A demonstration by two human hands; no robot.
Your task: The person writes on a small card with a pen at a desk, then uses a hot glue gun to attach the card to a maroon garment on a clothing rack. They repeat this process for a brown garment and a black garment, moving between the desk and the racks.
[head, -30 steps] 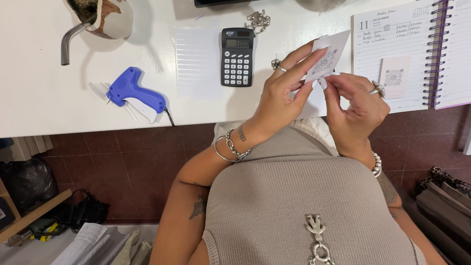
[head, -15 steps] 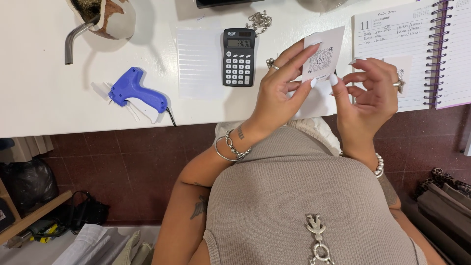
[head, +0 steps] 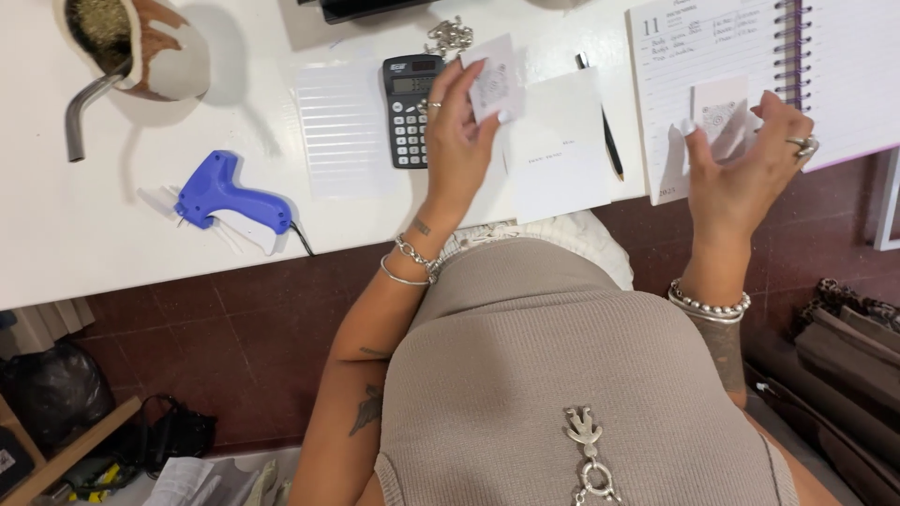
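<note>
My left hand [head: 457,141] holds a small white card [head: 492,80] with a printed emblem, raised over the white desk [head: 56,244] beside the black calculator [head: 411,108]. My right hand [head: 745,159] is off to the right, over the open spiral planner [head: 712,56]. Its fingertips rest at a second small card [head: 720,111] lying on the planner page. A white sheet [head: 560,150] lies on the desk between the two hands, with a black pen [head: 605,131] at its right edge.
A blue tagging gun [head: 230,197] lies at the desk's left front. A cup with a metal straw [head: 141,47] stands at the back left. A lined notepad [head: 345,126] sits left of the calculator, a silver chain [head: 450,37] behind it. Bags lie on the floor at lower left.
The hands were together on one card; now they are apart. My left hand kept a card and moved left, my right hand swung right onto the planner with another card.
</note>
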